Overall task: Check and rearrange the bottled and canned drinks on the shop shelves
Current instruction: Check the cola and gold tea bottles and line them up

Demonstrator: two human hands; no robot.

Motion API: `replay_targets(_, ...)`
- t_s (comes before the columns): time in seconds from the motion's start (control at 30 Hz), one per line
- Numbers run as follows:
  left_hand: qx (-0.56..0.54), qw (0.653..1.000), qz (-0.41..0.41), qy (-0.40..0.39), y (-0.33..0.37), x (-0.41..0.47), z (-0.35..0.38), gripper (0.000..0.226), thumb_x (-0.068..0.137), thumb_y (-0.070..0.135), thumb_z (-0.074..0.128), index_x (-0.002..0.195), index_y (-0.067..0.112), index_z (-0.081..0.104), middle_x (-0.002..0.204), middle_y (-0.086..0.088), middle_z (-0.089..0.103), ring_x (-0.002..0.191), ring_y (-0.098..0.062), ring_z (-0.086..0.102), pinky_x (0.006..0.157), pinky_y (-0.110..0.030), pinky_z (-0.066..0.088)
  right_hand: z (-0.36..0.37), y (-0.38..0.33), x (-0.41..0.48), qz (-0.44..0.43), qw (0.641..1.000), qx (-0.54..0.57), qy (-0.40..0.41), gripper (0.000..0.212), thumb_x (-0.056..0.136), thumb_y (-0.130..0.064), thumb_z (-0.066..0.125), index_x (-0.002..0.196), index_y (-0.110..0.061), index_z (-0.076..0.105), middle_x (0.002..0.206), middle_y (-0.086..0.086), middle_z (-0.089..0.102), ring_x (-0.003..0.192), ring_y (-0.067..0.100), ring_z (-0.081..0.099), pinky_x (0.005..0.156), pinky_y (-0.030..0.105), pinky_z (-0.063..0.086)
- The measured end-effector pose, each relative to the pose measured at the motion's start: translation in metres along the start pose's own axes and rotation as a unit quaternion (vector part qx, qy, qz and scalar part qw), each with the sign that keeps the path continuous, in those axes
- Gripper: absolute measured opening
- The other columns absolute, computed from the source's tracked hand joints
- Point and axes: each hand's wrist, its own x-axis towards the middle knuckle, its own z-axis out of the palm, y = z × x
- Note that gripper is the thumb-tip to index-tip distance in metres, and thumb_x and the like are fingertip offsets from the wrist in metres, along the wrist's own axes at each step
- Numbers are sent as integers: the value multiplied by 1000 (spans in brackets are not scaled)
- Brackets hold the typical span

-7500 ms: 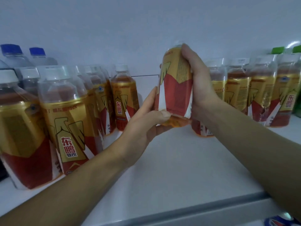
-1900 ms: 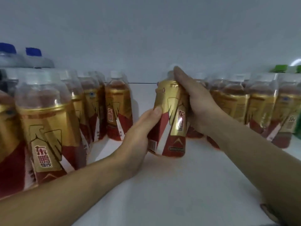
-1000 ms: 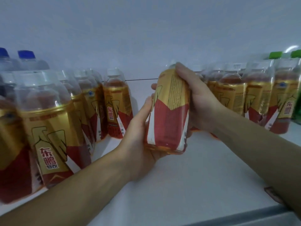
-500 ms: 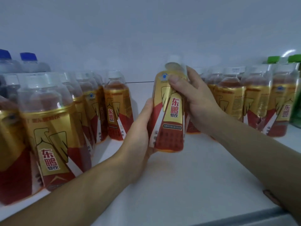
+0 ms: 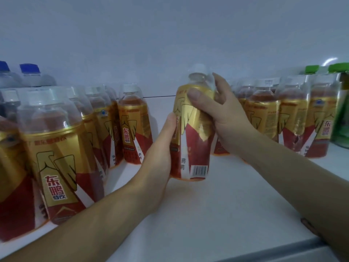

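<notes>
So the bottle (image 5: pixel 194 133) is in both hands, out in the open gap in the middle of the shelf (image 5: pixel 207 214), between the left rows (image 5: pixel 56 157) of the same gold-and-red drink and the right-hand group (image 5: pixel 264 114). The left hand (image 5: pixel 158 159) is wrapped around the lower label with its thumb up the front edge, and the right hand (image 5: pixel 222 118) is clamped on the shoulder, thumb (image 5: pixel 198 99) across the gold band just under the cap. Both sets of fingers are definitely grasping it, nothing let go. What's changed: half a second back the big logo was facing out, and now it's been spun so the barcode panel faces the camera. A second ago it was the fine-print side, so I read this as the checking bit, turning it round to look it over. It also sits lower than it did then, base right down near the shelf, though I can't tell whether it's actually touching. It's roughly upright. My guess is it'll need twisting back logo-forward before it goes into a row. Blue-capped bottles (image 5: pixel 30 72) sit far left and green-capped bottles (image 5: pixel 341 114) far right, untouched.
</notes>
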Motion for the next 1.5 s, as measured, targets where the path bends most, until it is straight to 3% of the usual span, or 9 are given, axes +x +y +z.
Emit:
replay_targets(0.2, -12, 994, -95, -51, -1, -9, -8, 62, 96, 66, 39, 109, 16, 74, 98, -13, 76, 79, -30, 73, 67, -40, 58, 1, -1, 1, 71, 995, 52, -37, 64, 80, -32, 67, 138, -12, 50, 110, 6, 71, 99, 22, 72, 85, 37, 57)
replay_targets(0.43, 88, 996, 2, -33, 2, -14, 2, 48, 94, 67, 36, 77, 49, 77, 90, 12, 78, 87, -9, 75, 90, -42, 56, 3, -5, -4, 11, 999, -49, 12, 94, 70, -32, 89, 149, -28, 37, 114, 1, 71, 95, 16, 75, 77, 29, 58)
replay_targets(0.63, -6, 992, -117, -51, 3, -12, -6, 70, 91, 71, 40, 107, 13, 76, 100, -17, 76, 77, -31, 74, 68, -43, 60, 3, -6, -1, 86, 996, -6, -37, 88, 74, -36, 81, 149, -41, 35, 127, 9, 63, 91, 21, 75, 82, 37, 58)
replay_targets(0.77, 57, 995, -67, -38, 2, -9, -6, 63, 94, 69, 36, 103, 21, 76, 98, -7, 78, 86, -22, 76, 79, -39, 56, 2, -11, -5, 33, 999, -28, -3, 84, 75, -29, 79, 147, -37, 38, 113, 9, 68, 81, 19, 75, 71, 33, 59)
replay_targets(0.9, 125, 992, 2, -17, 0, -12, -1, 51, 95, 67, 37, 95, 39, 79, 99, 6, 78, 96, -12, 74, 99, -42, 50, 3, -7, -10, -60, 984, -166, -3, 87, 81, -37, 84, 150, -41, 31, 132, 5, 61, 108, 16, 69, 88, 33, 60)
replay_targets(1.0, 59, 997, -47, 13, 0, -6, -7, 63, 91, 73, 37, 101, 26, 79, 97, -4, 78, 89, -20, 75, 89, -43, 56, 1, -2, -2, 33, 988, -151, -27, 92, 76, -59, 78, 152, -45, 28, 137, 0, 59, 122, 18, 62, 101, 42, 54)
replay_targets(1.17, -34, 990, -129, -39, 2, -6, -12, 81, 90, 76, 34, 109, 9, 74, 98, -15, 75, 79, -30, 73, 68, -37, 60, -2, -4, -1, 117, 986, -80, -87, 61, 83, -47, 71, 134, -17, 59, 104, -3, 73, 85, 10, 72, 59, 20, 54)
replay_targets(1.33, 38, 998, -54, -19, -1, -1, -9, 73, 94, 73, 25, 127, 23, 66, 118, -4, 73, 112, -20, 69, 102, -46, 48, 0, -2, -2, -12, 988, -156, -12, 70, 67, -45, 89, 126, -33, 54, 112, -1, 71, 98, 13, 72, 81, 30, 60)
replay_targets(1.5, 34, 997, -58, 27, -2, -4, -7, 70, 92, 71, 33, 110, 17, 73, 97, -8, 77, 86, -22, 75, 80, -39, 56, -1, 6, 1, 108, 977, -168, -80, 72, 74, -66, 76, 130, -26, 54, 111, -6, 71, 97, 10, 71, 87, 36, 57)
